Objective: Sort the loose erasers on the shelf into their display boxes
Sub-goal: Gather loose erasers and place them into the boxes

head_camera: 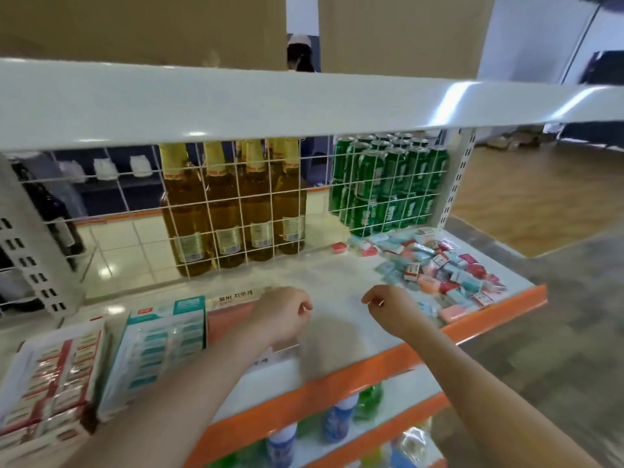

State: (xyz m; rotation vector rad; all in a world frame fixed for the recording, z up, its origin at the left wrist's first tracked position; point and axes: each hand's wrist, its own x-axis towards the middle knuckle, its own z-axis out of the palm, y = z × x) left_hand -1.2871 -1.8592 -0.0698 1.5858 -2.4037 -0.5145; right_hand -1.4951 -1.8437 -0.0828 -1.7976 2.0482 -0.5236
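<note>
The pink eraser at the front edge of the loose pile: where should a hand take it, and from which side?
Likely pinch the pink eraser across its long edges from above with the right hand; it lies flat at the pile's near edge.

White shelf [337, 265] with orange front edge. Loose erasers [445, 268] heaped beyond the right hand [388, 307]. Display boxes [101, 359] stand beside the left hand [283, 314].

Behind a white wire grid [236, 211] at the back stand four amber glass bottles [233, 201], upright in a row, with stacked green cans [388, 184] just to their right. Two brown cardboard boxes [141, 28] sit on the top shelf. Lower shelves hold blue-and-white bottles [337, 420].
</note>
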